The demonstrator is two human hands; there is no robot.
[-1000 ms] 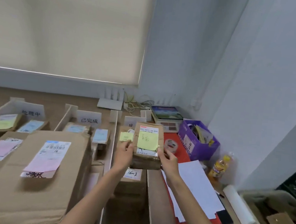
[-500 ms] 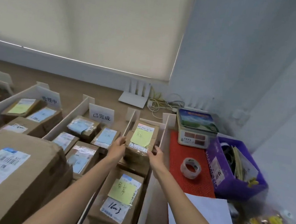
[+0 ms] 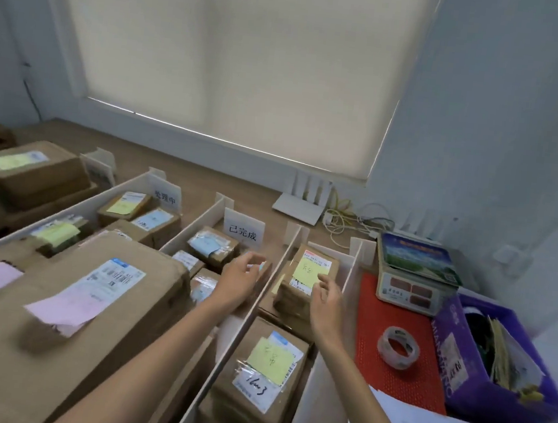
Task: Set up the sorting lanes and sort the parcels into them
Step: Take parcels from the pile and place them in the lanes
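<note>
Head view: left hand [image 3: 241, 281] at nine o'clock of parcel [image 3: 313, 266], right hand [image 3: 328, 302] hiding its five o'clock corner; both loosely open, empty.

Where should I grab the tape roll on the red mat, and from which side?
Come from straight above. The tape roll lies flat on the red mat, hole up, so pinch its ring wall: thumb outside, fingers in the hole. The near-left rim probably suits best, since the scale and the purple bin stand on its far and right sides.
</note>
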